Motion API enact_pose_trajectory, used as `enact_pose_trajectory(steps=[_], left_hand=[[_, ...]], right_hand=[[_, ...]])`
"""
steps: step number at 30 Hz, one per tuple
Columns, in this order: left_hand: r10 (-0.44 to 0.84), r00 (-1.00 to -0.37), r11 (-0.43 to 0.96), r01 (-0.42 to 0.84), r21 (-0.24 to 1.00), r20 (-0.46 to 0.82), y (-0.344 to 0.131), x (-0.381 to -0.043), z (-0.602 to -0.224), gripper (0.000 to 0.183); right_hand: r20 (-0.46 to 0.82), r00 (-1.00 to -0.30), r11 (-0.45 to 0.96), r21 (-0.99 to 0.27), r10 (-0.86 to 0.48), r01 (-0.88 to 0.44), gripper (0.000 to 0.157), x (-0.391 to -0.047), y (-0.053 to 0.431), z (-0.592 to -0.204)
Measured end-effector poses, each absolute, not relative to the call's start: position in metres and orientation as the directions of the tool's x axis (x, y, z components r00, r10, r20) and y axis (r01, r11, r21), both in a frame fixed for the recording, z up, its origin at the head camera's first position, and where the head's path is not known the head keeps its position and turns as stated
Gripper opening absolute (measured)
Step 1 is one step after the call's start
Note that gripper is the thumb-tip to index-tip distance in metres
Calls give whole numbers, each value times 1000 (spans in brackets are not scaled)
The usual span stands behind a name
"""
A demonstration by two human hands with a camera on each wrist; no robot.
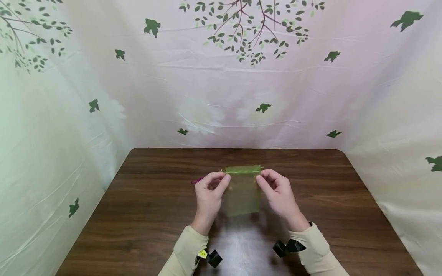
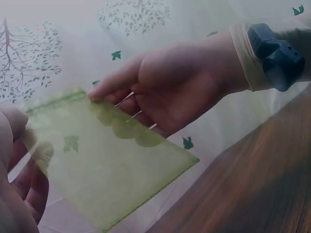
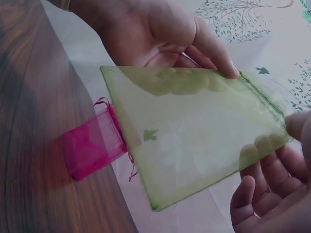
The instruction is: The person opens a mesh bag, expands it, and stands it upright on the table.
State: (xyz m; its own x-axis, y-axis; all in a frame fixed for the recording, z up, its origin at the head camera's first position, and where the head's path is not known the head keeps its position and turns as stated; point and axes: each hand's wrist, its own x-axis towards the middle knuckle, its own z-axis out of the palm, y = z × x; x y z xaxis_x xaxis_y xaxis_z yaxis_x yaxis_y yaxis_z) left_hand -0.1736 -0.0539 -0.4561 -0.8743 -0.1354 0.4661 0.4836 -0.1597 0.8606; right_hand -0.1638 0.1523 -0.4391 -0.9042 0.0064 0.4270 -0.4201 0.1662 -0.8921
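Observation:
A sheer green organza drawstring pouch (image 1: 243,197) hangs upright over the table, flat and see-through. My left hand (image 1: 210,193) pinches its upper left edge between thumb and fingers, just below the gathered drawstring band. At the opposite edge, my right hand (image 1: 281,193) pinches it at about the same height. Through the mesh, curled fingers show behind the cloth in both wrist views. A magenta organza pouch (image 3: 95,145) with thin cords lies on the table, mostly covered by my left hand in the head view.
The brown wood-grain table (image 1: 148,230) has rounded far corners. White cloth (image 1: 152,96) printed with green birds and leafy branches hangs behind it and along both sides. A small black camera (image 1: 215,258) is strapped at the left wrist, and another black camera (image 1: 280,248) at the right.

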Motion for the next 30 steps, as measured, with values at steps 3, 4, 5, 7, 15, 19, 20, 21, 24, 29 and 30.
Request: enact_pose_trajectory(steps=[3, 4, 5, 7, 15, 19, 20, 21, 24, 29, 30], left_hand=[[-96, -887, -146, 461, 875, 451, -53, -173, -457, 7], [-79, -890, -137, 457, 879, 450, -53, -173, -457, 6], [-62, -890, -126, 457, 881, 452, -53, -173, -458, 5], [-41, -887, -114, 461, 880, 459, -53, -172, -459, 6], [-96, -863, -26, 500, 865, 496, -51, -175, -460, 12], [-76, -861, 12, 503, 864, 503, -51, -175, -462, 9], [-59, -864, 8, 501, 865, 500, -51, -174, -462, 8], [-39, -868, 4, 496, 868, 496, -51, -174, -463, 7], [20, -877, -17, 479, 878, 480, -52, -174, -463, 6], [27, -875, -9, 484, 875, 484, -52, -174, -462, 8], [16, -870, -5, 492, 870, 492, -52, -174, -462, 8]], right_hand=[[449, -893, 173, -880, 6, -442, 13, -165, 153, -439], [448, -894, 176, -881, 18, -438, 13, -165, 153, -439], [444, -896, 172, -885, 29, -433, 12, -165, 153, -438], [437, -898, 166, -890, 49, -424, 11, -165, 153, -436], [449, -893, 222, -871, 4, -437, 14, -164, 153, -440], [472, -881, 271, -853, 34, -447, 20, -166, 151, -441], [474, -879, 274, -852, 44, -446, 20, -166, 151, -440], [474, -879, 274, -853, 54, -444, 20, -167, 151, -440], [475, -876, 277, -855, 80, -438, 19, -168, 152, -439], [464, -883, 239, -867, 73, -436, 16, -166, 153, -440], [458, -887, 228, -871, 60, -435, 15, -166, 154, -440]])
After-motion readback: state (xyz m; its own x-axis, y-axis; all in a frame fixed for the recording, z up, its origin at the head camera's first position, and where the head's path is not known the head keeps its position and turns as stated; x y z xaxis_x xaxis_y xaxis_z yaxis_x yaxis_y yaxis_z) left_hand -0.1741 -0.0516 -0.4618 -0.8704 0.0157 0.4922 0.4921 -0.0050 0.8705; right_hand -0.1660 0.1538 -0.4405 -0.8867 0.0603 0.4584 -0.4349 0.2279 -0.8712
